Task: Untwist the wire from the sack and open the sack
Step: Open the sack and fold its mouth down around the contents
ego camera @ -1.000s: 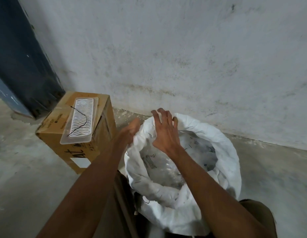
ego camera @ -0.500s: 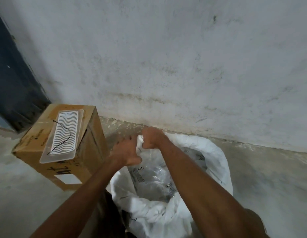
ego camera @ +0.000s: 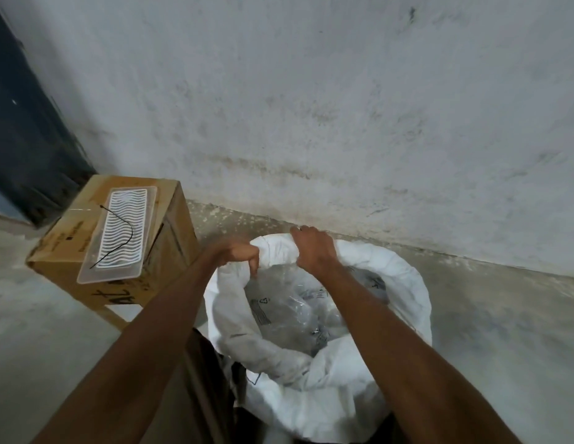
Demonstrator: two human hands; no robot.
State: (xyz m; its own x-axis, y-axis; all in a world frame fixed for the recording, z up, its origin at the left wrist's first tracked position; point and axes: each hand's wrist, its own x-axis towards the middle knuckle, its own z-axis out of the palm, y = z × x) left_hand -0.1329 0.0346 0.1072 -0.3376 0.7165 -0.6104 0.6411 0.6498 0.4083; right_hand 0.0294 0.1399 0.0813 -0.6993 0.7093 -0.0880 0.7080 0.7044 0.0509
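Observation:
A white sack (ego camera: 404, 283) stands on the floor in front of me, its mouth wide and its rim rolled down. Clear plastic packets (ego camera: 292, 315) fill the inside. My left hand (ego camera: 237, 253) pinches the far-left part of the rolled rim. Just to its right, my right hand (ego camera: 313, 248) grips the same far edge of the rim. A thin dark wire (ego camera: 122, 237), bent in a loose curve, lies on a clear plastic tray (ego camera: 119, 235) on top of a cardboard box (ego camera: 71, 232) to the left, apart from the sack.
A stained grey wall (ego camera: 343, 107) rises right behind the sack. The concrete floor (ego camera: 503, 331) stretches to the right and to the lower left. A dark blue panel (ego camera: 22, 123) stands at the far left behind the box.
My hands went from hovering open over the sack's mouth to gripping its far rim side by side. The rim is now rolled down further at the back.

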